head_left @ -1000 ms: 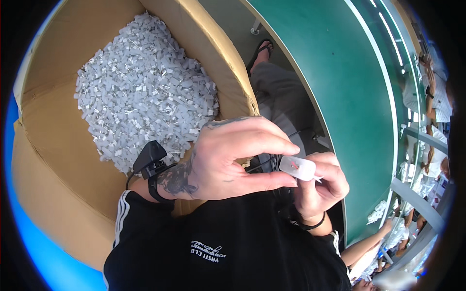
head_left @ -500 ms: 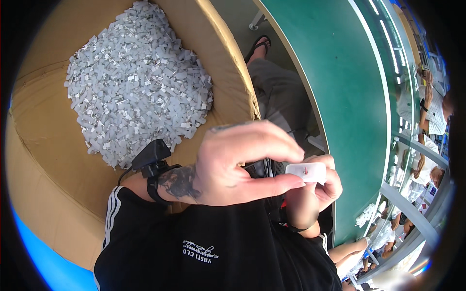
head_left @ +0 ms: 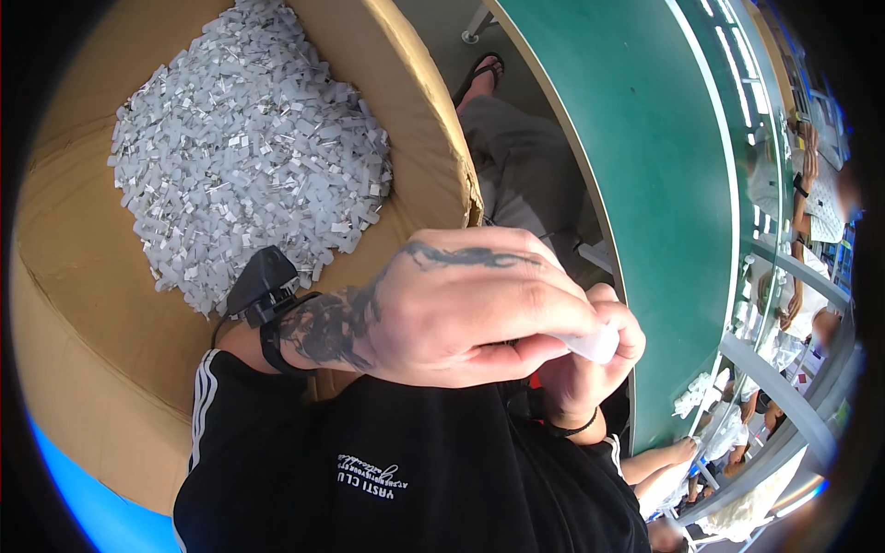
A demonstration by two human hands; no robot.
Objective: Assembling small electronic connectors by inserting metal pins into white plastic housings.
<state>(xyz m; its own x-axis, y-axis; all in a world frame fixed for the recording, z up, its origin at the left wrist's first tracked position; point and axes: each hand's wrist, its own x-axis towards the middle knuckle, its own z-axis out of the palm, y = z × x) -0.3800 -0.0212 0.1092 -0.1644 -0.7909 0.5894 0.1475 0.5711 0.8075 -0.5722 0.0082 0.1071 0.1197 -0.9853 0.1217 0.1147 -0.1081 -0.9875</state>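
Observation:
My left hand (head_left: 479, 313) reaches across in front of my chest, its thumb and fingers pinched on a small translucent white plastic piece (head_left: 599, 344). On the far side of that piece, my right hand (head_left: 576, 378) has its fingers curled around the other end, so both hands hold it together. Most of the piece is covered by fingers; only its rounded end shows. Part of my right hand lies behind the left one.
A big cardboard box (head_left: 78, 235) at the left holds a heap of small white plastic pieces (head_left: 249, 147). On the right runs a green table (head_left: 645, 166), with some white pieces (head_left: 696, 394) near its far edge. Other people sit beyond it.
My left hand has turned over, with its back now upward, and its fingers have closed further over the plastic piece. The piece has tilted and is more hidden.

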